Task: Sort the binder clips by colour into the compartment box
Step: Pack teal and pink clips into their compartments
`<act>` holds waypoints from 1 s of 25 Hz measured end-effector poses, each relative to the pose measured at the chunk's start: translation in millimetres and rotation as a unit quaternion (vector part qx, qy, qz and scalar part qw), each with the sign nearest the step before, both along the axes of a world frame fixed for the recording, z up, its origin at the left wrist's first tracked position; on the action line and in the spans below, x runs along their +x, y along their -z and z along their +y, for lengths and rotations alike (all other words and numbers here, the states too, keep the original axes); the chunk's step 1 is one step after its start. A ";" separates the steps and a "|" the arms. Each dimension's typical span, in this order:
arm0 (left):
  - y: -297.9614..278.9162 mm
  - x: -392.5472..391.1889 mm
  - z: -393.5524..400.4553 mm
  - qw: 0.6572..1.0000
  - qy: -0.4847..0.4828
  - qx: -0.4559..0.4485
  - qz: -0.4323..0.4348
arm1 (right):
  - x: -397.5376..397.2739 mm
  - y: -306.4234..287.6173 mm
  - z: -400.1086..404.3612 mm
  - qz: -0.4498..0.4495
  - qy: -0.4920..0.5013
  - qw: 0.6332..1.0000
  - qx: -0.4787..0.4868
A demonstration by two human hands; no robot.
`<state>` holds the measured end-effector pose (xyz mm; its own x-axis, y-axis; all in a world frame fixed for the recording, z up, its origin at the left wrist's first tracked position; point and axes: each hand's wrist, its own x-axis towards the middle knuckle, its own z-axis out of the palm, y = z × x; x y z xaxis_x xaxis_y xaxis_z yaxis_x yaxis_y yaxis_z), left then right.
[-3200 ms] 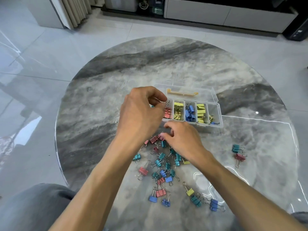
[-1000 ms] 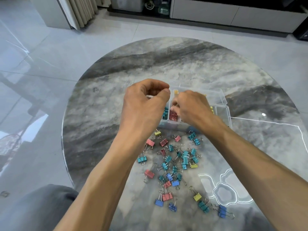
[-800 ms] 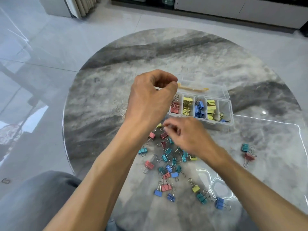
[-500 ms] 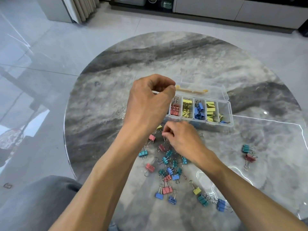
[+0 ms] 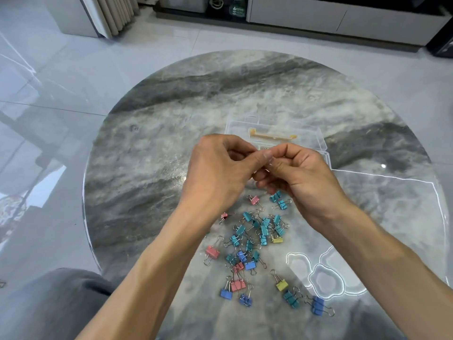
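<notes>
1. Left hand (image 5: 218, 173) and right hand (image 5: 301, 175) meet, fingers curled, pinching something small; a clip's wire barely shows.
2. Compartment box (image 5: 316, 136) sits behind them.
3. Loose binder clips (image 5: 257, 241) on the surface (image 5: 147, 168): three yellow, about six pink.

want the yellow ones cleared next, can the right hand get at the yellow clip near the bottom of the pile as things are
Probably yes. The yellow clip lies apart from the main cluster on bare table, nothing covering it. But the right hand is raised near the left hand, fingers curled, apparently pinching something small, so it may need emptying first.
</notes>
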<state>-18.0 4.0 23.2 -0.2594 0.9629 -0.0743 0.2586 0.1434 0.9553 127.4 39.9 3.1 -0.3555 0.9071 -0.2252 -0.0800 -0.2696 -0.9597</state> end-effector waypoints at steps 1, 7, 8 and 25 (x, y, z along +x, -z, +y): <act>0.2 -0.2 -0.5 1.000 -0.016 0.002 0.015 | -1.7 -2.1 -3.1 -0.007 0.012 1.000 0.014; -11.2 -0.5 -0.1 0.962 0.001 -0.032 -0.270 | -2.7 -19.6 -6.7 0.026 0.043 0.999 0.004; -10.1 -1.4 0.7 0.963 -0.010 -0.023 -0.268 | -1.0 -22.3 -6.1 0.041 0.041 0.998 -0.005; 0.2 -5.1 4.1 0.998 -0.021 -0.051 0.019 | -31.0 29.2 66.1 -0.536 -0.200 0.761 0.305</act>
